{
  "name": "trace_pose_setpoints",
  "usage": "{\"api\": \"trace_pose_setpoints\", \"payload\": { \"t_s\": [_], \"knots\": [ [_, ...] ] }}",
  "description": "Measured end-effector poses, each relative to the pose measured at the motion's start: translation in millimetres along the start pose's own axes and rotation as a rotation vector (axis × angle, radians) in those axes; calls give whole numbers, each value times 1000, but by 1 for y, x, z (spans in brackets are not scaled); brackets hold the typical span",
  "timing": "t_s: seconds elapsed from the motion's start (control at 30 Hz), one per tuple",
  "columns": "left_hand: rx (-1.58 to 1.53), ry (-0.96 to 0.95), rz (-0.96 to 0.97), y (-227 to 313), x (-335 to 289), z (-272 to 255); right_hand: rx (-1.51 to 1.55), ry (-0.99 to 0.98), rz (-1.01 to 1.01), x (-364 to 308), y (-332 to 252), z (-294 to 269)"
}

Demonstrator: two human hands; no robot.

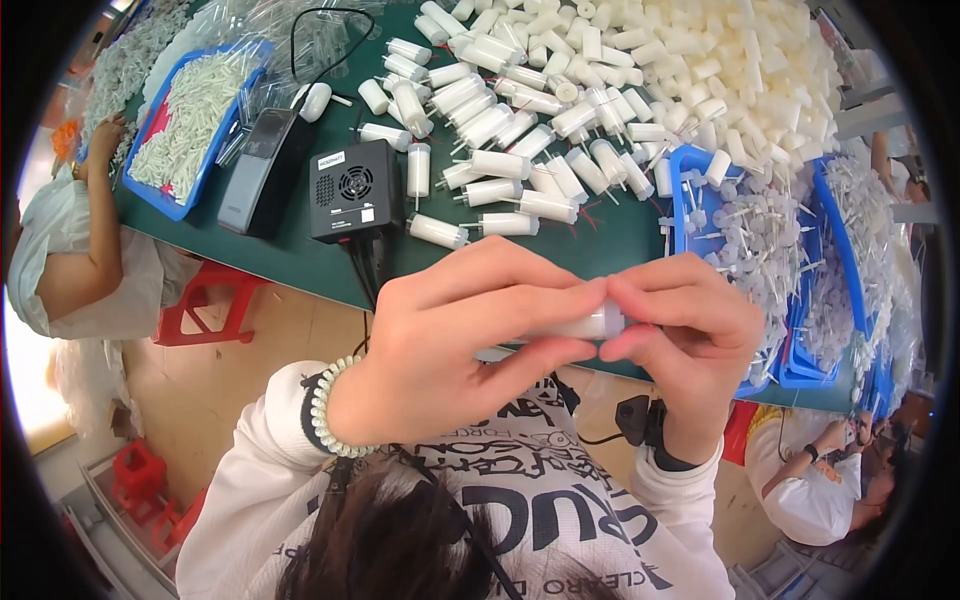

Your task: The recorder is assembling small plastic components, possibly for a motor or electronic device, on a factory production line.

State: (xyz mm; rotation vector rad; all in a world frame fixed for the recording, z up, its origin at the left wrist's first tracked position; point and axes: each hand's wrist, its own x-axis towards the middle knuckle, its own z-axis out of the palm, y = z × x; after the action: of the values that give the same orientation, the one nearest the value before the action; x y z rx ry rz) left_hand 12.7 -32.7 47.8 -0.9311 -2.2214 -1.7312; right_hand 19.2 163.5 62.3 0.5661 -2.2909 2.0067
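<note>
Just in front of my body, both hands meet at a white cylinder [598, 323] with a translucent end piece. My left hand [450, 345] wraps its fingers around the body of the cylinder and covers most of it. The thumb and fingertips of my right hand [695, 325] pinch its right end. On the green table beyond my hands lie several similar white cylinders [490, 192] with clear ends, some with thin red strands beside them.
Plain white cylindrical pieces [740, 70] are heaped at the back right. A blue tray [680, 215] holds translucent stemmed caps. Left of centre stand a black box with a fan [355, 190] and a dark device [262, 175]. Another blue tray [172, 208] holds small pale pieces. People sit at both sides.
</note>
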Motion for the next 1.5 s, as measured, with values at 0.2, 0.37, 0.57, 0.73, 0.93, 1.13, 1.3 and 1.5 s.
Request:
{"api": "trace_pose_setpoints", "payload": {
  "t_s": [0.2, 0.37, 0.57, 0.73, 0.93, 1.13, 1.3, 1.5],
  "knots": [
    [98, 23, 101, 0, 3, 3, -82, 25, -19, 2, 0, 4],
    [89, 41, 180, 1, 5, 4, 27, 68, 13, -4, 1, 1],
    [186, 14, 258, -4, 2, 3, -80, -14, 26, 3, 0, -2],
    [191, 5, 223, -7, 5, 0, -100, -35, -22, 3, 13, 3],
    [-134, -34, -308, 7, 0, 2, 222, 70, 30, -4, 14, 4],
    [135, 34, -63, 5, -6, 11, 359, 250, 223, -11, 7, 15],
    [234, 64, 99, 1, -8, 13, 315, 255, 125, -10, 11, 18],
    [268, -2, 153, -2, -6, 9, 125, 115, 65, -10, 12, 15]
  ]
}}
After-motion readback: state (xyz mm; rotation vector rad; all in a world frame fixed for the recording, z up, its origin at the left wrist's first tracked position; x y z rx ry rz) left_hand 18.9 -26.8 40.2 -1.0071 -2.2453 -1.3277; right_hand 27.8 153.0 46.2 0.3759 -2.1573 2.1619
